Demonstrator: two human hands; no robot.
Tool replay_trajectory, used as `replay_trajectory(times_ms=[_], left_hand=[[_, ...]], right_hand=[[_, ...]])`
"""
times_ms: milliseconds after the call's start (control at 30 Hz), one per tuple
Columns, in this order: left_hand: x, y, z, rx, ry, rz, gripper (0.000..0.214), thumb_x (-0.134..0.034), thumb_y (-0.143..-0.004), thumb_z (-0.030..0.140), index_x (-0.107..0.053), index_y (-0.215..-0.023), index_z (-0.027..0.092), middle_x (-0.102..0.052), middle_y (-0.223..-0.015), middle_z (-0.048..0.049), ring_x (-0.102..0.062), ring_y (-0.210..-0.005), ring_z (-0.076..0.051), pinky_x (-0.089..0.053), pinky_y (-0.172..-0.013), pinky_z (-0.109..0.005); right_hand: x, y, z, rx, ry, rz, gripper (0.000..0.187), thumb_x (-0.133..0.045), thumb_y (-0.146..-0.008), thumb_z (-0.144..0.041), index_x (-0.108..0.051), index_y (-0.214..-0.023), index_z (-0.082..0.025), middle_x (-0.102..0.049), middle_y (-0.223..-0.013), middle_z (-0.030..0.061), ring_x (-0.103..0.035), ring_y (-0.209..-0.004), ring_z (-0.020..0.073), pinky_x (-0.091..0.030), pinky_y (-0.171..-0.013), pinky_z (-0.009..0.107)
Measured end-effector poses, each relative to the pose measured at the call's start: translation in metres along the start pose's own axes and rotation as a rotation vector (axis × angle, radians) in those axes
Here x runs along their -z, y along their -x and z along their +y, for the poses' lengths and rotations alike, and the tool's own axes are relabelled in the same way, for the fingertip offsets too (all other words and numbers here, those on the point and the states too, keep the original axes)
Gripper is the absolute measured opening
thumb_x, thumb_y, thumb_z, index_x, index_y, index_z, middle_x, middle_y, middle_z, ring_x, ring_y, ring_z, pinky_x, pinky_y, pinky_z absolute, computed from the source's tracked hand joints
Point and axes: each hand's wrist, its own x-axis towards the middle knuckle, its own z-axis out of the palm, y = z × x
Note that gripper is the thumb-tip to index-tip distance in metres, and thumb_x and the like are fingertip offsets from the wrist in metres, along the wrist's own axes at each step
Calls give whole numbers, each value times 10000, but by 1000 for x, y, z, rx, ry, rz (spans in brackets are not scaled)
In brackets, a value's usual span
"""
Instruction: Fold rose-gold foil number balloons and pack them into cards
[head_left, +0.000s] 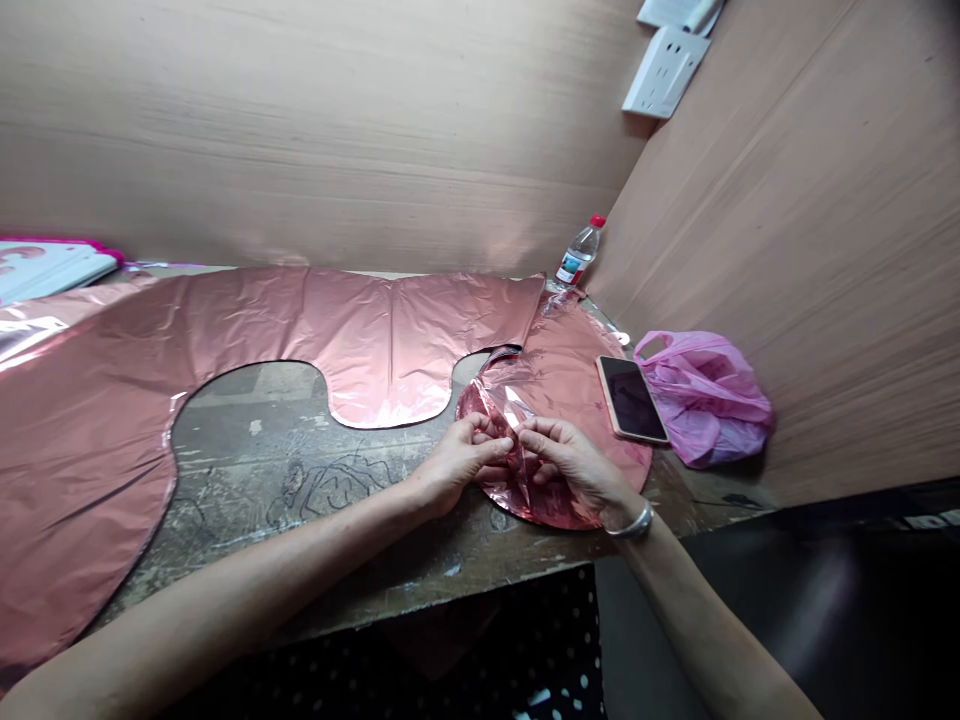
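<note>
Rose-pink foil balloon (390, 330) lies flat on the worktop (247, 440), its long axis stretching left of the smartphone (632, 398). On the smartphone's near-left side, its crumpled end sits right at the fingers: left hand (469, 455) and right hand (574, 462) both pinch foil narrowly, fingertips almost meeting, the right nearer the smartphone. Right of the smartphone sits a pink plastic bag (709, 400).

A scuffed wooden table (240, 430), its top marked with dark scribbles, carries pink foil (390, 310) spread along the back edge and toward the right edge. A red-capped bottle (577, 254) stands near the back right corner; a pink plastic bag (709, 400) lies by the right edge, beside a phone (632, 398).
</note>
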Motion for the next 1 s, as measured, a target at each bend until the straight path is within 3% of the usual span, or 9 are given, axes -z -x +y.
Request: replay_trajectory(times_ms=[467, 733, 900, 1000], left_hand=[[2, -1, 0, 7, -41, -13, 576, -874, -569, 491, -518, -889, 171, -601, -814, -2, -643, -700, -131, -542, -674, -281], [1, 0, 2, 14, 2, -27, 491, -745, -746, 536, -473, -969, 194, -621, -868, -18, -637, -660, -110, -517, -622, -233], [2, -2, 9, 60, 100, -53, 432, -716, -791, 482, -441, -986, 213, -640, -856, -28, -668, -694, -153, -562, -657, -306], [8, -5, 15, 89, 114, -19, 380, -749, -773, 368, -467, -958, 192, -633, -791, -20, -657, -670, -127, -555, -664, -266]], right_hand=[[1, -2, 5, 1, 21, 12, 363, -803, -692, -454, -675, -877, -169, -659, -710, 3, -592, -566, 75, -408, -443, 118], [-2, 2, 2, 17, 93, -8, 324, -757, -720, -445, -679, -879, -174, -642, -694, -4, -577, -563, 80, -414, -467, 141], [-1, 4, 10, 95, 184, -5, 295, -709, -777, -448, -633, -877, -180, -614, -778, -7, -577, -628, 92, -439, -513, 167], [1, 7, 14, 143, 216, -3, 286, -669, -818, -450, -603, -894, -183, -579, -783, -14, -541, -623, 89, -439, -541, 190]])
